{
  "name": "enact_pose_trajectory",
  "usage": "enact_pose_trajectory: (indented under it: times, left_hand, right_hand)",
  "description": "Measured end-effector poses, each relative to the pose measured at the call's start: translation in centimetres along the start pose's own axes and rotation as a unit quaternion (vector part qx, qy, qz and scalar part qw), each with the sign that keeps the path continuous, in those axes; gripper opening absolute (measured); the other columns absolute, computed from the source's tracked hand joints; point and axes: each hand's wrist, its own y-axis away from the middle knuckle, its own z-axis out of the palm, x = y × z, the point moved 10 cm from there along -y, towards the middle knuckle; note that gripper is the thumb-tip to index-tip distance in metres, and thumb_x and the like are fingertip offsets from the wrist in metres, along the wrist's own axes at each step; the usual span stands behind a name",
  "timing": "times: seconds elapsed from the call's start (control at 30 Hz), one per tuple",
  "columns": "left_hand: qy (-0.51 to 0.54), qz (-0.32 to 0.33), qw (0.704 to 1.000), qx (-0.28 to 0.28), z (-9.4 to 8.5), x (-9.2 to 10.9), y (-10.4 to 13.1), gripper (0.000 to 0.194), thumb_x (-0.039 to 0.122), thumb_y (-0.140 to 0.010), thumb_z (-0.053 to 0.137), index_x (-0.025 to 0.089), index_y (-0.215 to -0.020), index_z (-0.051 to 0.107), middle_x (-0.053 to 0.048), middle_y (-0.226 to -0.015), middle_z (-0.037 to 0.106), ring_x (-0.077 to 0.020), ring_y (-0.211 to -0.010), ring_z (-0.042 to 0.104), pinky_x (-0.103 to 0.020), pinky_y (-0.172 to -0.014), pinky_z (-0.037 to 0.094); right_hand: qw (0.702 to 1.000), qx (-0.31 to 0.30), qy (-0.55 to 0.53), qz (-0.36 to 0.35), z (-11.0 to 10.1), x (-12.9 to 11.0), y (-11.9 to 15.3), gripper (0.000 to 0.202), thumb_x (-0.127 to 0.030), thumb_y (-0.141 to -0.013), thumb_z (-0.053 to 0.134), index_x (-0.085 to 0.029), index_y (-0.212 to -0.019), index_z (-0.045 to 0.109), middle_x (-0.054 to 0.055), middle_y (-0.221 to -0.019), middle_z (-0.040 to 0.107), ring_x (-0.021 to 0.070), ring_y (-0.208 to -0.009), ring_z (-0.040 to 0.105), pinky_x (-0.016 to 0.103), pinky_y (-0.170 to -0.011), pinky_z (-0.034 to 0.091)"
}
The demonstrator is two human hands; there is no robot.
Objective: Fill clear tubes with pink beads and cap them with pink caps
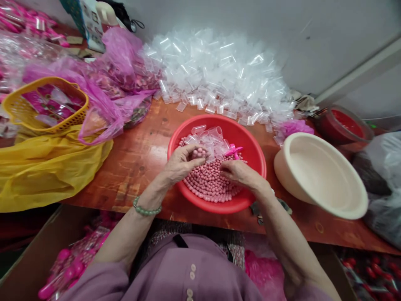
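A red basin (263, 161) stands on the wooden table in front of me. Strings of pink beads (213, 179) fill its lower part, with clear plastic pieces (214, 140) heaped at its back. Inside the basin's left side, my left hand (183, 162) is curled round several pink beads (199, 153). My right hand (238, 172) is over the beads on the right with its fingertips together; whatever they hold, if anything, is too small to make out. Just behind it lies a bright pink plastic piece (233, 151).
A large pile of clear plastic pieces (216, 71) lies against the wall. At the right stand a cream basin (322, 175) and a dark red bucket (344, 123). A yellow basket (19, 102), a pink bag (122, 54) and a yellow bag (50, 167) are on the left.
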Motion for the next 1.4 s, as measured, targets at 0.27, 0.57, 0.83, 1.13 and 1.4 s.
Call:
enact_pose_trajectory:
  times: [0.27, 0.57, 0.83, 1.13, 1.4]
  left_hand:
    - [-0.003, -0.006, 1.000, -0.020, 1.0, -0.2, -0.2, 0.015, 0.027, -0.077, 0.067, 0.016, -0.081, 0.058, 0.002, -0.075, 0.053, -0.0095, -0.071, 0.050, -0.026, -0.071, 0.045]
    - [-0.019, 0.026, 0.999, -0.021, 0.9, -0.9, -0.5, 0.015, 0.027, -0.079, 0.067, 0.015, -0.084, 0.061, 0.002, -0.075, 0.054, -0.0100, -0.072, 0.050, -0.028, -0.073, 0.044]
    - [-0.002, 0.048, 0.999, 0.013, 0.2, -1.3, -0.8, 0.014, 0.023, -0.081, 0.062, 0.015, -0.092, 0.058, 0.000, -0.085, 0.056, -0.0110, -0.078, 0.052, -0.031, -0.081, 0.049]
    - [0.059, -0.013, 0.998, -0.005, 0.6, -1.0, -0.5, 0.027, 0.013, -0.071, 0.071, 0.015, -0.095, 0.059, 0.003, -0.080, 0.056, -0.0088, -0.073, 0.052, -0.028, -0.077, 0.047]
    - [0.188, -0.031, 0.979, -0.070, 1.8, -0.3, -0.3, 0.027, 0.016, -0.072, 0.071, 0.014, -0.097, 0.059, 0.004, -0.076, 0.054, -0.0075, -0.070, 0.051, -0.023, -0.069, 0.045]
  right_hand:
    - [0.965, 0.082, 0.128, 0.214, -3.6, 7.0, -0.9, 0.030, -0.024, -0.094, 0.048, -0.007, -0.114, 0.063, 0.023, -0.106, 0.072, 0.0318, -0.102, 0.067, 0.033, -0.077, 0.044]
    - [0.956, 0.083, 0.194, 0.205, -3.9, 6.3, -2.7, 0.036, -0.017, -0.095, 0.041, -0.016, -0.122, 0.063, 0.018, -0.116, 0.063, 0.0287, -0.098, 0.068, 0.032, -0.072, 0.046]
    - [0.951, 0.117, 0.215, 0.188, -5.4, 5.6, 0.2, 0.030, -0.023, -0.093, 0.048, -0.007, -0.107, 0.069, 0.021, -0.101, 0.069, 0.0328, -0.098, 0.065, 0.041, -0.083, 0.045]
    - [0.833, 0.139, -0.536, 0.004, -4.1, 0.6, 2.7, 0.028, -0.045, -0.080, 0.075, -0.019, -0.093, 0.075, -0.001, -0.067, 0.060, 0.0101, -0.061, 0.052, 0.024, -0.059, 0.041]
    - [0.738, 0.180, -0.648, -0.059, -4.6, -3.2, 0.7, 0.029, -0.035, -0.078, 0.078, -0.024, -0.103, 0.070, -0.004, -0.069, 0.058, 0.0062, -0.052, 0.046, 0.020, -0.049, 0.038]
